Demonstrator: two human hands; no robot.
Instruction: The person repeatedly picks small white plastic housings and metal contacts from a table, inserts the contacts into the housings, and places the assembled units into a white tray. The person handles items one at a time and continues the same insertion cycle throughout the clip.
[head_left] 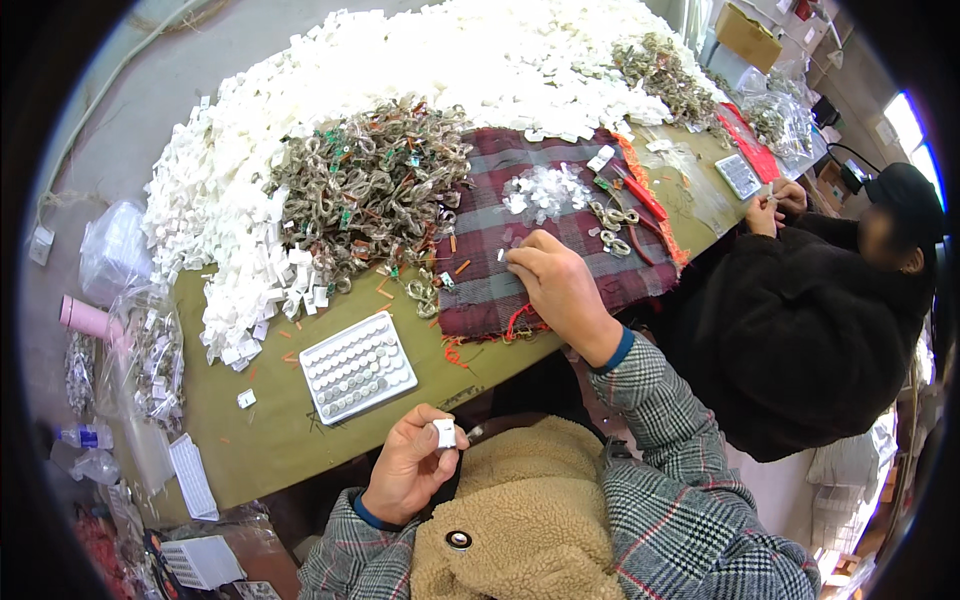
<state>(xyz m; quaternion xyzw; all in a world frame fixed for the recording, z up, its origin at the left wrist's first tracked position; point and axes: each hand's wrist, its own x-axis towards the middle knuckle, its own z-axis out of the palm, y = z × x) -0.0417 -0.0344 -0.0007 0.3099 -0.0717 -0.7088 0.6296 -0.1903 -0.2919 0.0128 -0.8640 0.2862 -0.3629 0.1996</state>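
Low in front of me, my left hand [412,465] pinches a small white plastic housing [445,433]. Over the plaid cloth [500,150] reaches my right hand [560,285], thumb and forefinger drawn together; whether anything sits between them is too small to tell. A tiny white piece [501,255] lies right by those fingertips. Beyond them is a heap of small clear plastic pieces [545,190]. Left of that hand, a white tray [398,388] carries rows of round silvery discs. Red-handled pliers [642,192] and coiled wires [612,225] rest on the cloth's right side.
A big pile of white plastic housings [380,60] covers the table's far side, fronted by a tangle of wire bundles [365,190]. One loose white housing [246,399] lies on the green tabletop [270,450]. At right, a co-worker in black [790,320] handles something small near another tray [738,176].
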